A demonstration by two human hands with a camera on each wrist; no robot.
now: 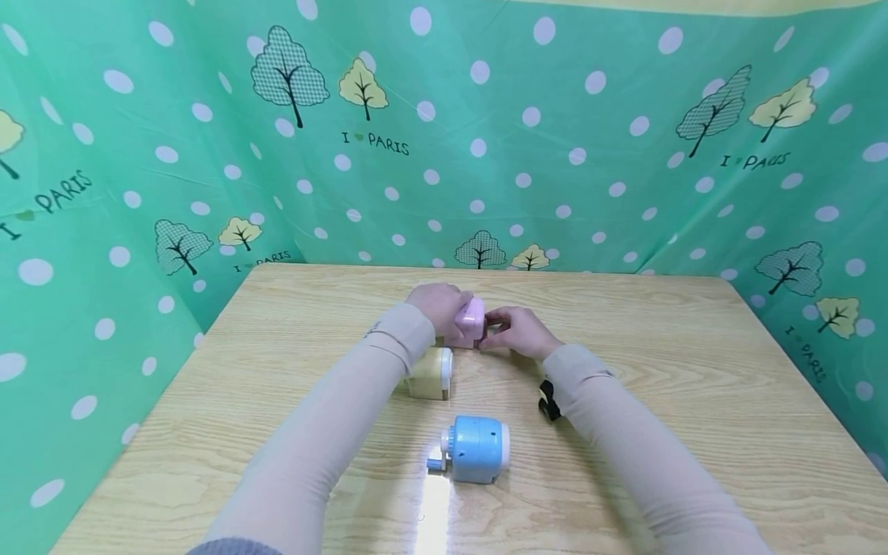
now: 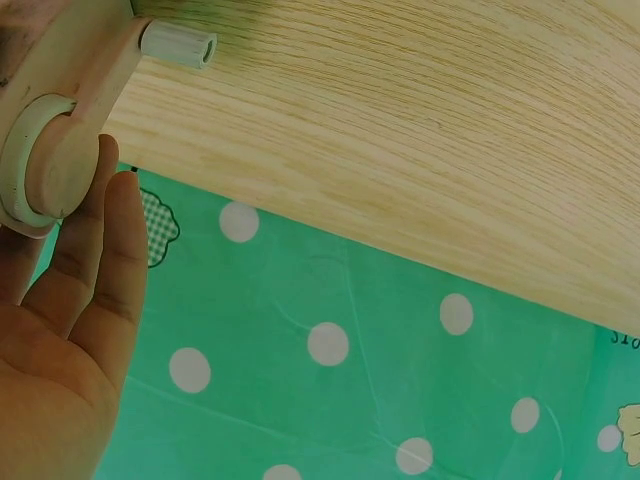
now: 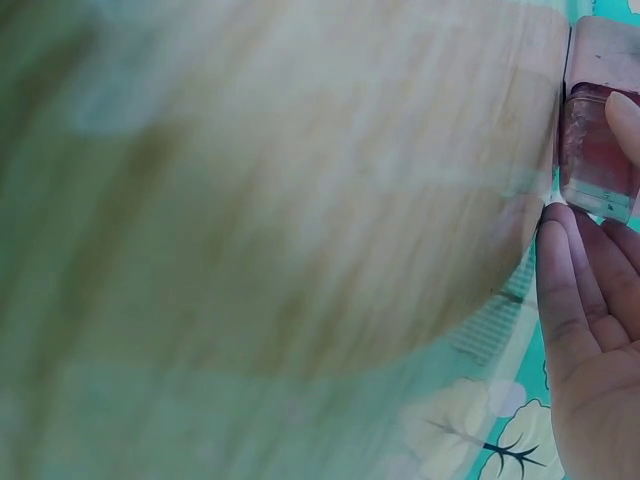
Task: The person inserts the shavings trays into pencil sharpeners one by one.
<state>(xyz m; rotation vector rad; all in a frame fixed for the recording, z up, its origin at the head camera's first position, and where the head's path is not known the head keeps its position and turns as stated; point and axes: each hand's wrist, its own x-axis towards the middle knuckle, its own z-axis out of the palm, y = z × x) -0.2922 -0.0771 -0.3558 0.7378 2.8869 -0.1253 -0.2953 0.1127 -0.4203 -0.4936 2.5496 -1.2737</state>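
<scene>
A pink pencil sharpener (image 1: pixel 475 317) stands toward the far side of the table, between both hands. My left hand (image 1: pixel 438 307) grips it from the left, over the crank side. In the left wrist view, the fingers lie beside the round crank hub (image 2: pixel 66 168), and the pale crank knob (image 2: pixel 178 45) sticks out above. From the right, my right hand (image 1: pixel 520 331) holds the sharpener's front. Its thumb and fingers are at the see-through shavings drawer (image 3: pixel 592 150) in the right wrist view.
A yellow pencil sharpener (image 1: pixel 430 374) sits nearer, partly behind the left forearm. Closer still stands a blue one (image 1: pixel 477 449), its crank pointing left. A small black object (image 1: pixel 548 399) lies beside the right sleeve. Behind the wooden table (image 1: pixel 624 308) hangs a green dotted cloth (image 1: pixel 486 185).
</scene>
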